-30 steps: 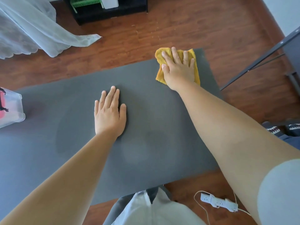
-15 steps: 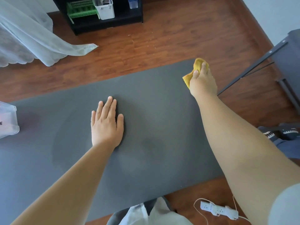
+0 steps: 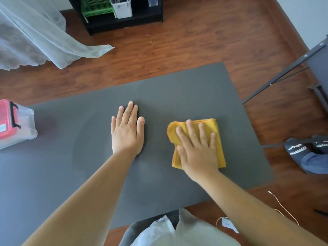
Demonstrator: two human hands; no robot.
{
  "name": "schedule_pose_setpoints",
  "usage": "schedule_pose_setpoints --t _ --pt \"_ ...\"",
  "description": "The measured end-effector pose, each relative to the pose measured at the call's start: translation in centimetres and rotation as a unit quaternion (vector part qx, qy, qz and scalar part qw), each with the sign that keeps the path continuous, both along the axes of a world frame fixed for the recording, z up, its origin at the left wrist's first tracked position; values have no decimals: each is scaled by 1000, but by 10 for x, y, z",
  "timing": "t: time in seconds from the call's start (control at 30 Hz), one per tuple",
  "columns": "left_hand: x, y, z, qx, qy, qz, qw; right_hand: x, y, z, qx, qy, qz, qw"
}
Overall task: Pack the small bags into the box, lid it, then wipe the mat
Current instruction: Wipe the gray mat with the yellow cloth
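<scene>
Fingers (image 3: 196, 133) of the right hand (image 3: 197, 151) are spread and lie flat on the folded yellow cloth (image 3: 217, 139), pressing it against the grey mat (image 3: 177, 89) without gripping; the cloth shows beyond the fingertips and on both sides of the palm. The right forearm goes back toward the lower right. The left hand (image 3: 126, 131) rests flat on the bare mat just beside it, 5 fingers together and released, holding nothing. The clear box (image 3: 26, 125) with its pink lid (image 3: 4, 119) on stands at the left edge of the mat, well apart from both hands. A pale label on the lid cannot be read.
</scene>
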State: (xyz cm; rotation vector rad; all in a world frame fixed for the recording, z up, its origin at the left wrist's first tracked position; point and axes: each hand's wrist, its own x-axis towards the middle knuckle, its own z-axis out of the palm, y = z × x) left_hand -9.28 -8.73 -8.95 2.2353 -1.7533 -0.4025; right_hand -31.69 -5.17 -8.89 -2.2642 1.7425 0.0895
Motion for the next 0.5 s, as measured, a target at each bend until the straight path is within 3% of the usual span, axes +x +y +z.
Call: schedule_pose_setpoints --t 0.23,0.5 --pt "1 5 3 -96 78 50 991 76 -59 -2 29 -21 221 975" --pt "3 6 3 -115 99 69 986 137 -165 0 5 -25 206 978"
